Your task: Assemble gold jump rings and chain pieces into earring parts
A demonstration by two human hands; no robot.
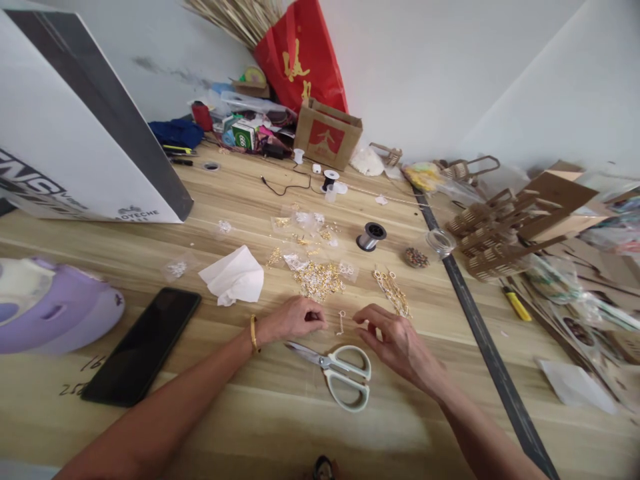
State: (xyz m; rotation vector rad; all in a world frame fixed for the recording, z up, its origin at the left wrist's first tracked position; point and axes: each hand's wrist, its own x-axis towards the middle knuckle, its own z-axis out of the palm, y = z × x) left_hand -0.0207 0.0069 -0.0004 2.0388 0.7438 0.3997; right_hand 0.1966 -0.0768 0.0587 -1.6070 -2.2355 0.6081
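The short chain (341, 323) is between my hands, just beyond the scissors (325, 362). My left hand (300, 318) is curled, my right hand (393, 333) loosely bent; I cannot tell what either grips. So fine a piece wants slow, light handling.

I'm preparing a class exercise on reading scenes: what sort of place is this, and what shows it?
Probably a small craft workspace, perhaps in a home or workshop. The pile of tiny gold- and silver-coloured pieces, the silvery spool and the scissors suggest it.
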